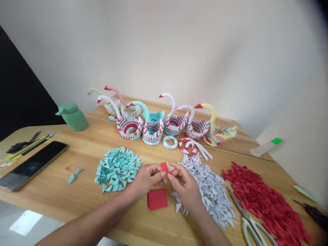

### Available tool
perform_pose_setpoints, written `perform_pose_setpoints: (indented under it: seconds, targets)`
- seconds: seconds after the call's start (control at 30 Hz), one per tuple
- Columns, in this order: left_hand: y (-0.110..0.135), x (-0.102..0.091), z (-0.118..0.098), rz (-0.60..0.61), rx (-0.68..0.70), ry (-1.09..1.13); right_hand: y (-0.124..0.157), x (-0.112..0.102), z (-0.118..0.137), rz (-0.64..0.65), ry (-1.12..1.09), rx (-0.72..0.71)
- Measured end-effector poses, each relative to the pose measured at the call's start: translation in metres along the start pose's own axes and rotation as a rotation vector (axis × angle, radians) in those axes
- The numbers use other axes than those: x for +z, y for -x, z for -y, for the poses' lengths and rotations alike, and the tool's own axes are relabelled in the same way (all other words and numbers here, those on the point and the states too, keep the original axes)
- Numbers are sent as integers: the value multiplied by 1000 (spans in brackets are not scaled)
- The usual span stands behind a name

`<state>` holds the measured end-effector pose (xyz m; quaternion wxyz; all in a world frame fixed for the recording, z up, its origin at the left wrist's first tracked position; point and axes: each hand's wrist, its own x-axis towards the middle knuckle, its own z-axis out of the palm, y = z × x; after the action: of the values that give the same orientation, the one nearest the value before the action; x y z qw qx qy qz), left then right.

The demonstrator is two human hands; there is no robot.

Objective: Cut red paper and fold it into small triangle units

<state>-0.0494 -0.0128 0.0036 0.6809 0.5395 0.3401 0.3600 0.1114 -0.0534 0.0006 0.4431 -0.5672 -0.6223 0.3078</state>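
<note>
Between both hands is a small piece of red paper, partly folded, one part standing up and another bent to the right. My left hand pinches it from the left with thumb and fingers. From the right, my right hand grips its lower right part, thumb and forefinger together. Just below lies a stack of red paper rectangles. A heap of folded teal paper triangles is left of my left hand. Pale grey-white paper triangles spread beneath and beyond my right hand.
Several paper swans line the back. Paper rings and white strips lie before them. Red triangles and scissors are at right. A phone, loose teal pieces and a green container are at left.
</note>
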Motion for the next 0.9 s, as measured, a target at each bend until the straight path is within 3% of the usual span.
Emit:
perform_pose_setpoints:
  seconds: [0.13, 0.27, 0.37, 0.53, 0.73, 0.9]
  targets:
    - [-1, -3, 4, -7, 20, -113, -4, -2, 1, 157, -162, 112]
    - [2, -2, 8, -3, 47, -300, -5, -8, 8, 118, -102, 117]
    - [2, 0, 5, -43, 42, -207, -5, -8, 10, 44, -76, 90]
    - [0, -2, 2, -28, -93, 11, -4, -6, 8, 17, -34, 36]
    - [1, -2, 0, -41, -95, 24, -5, -6, 8, -18, 24, -112]
    - [0, -5, -1, -46, -96, 83, -6, -10, 5, -61, 159, -443]
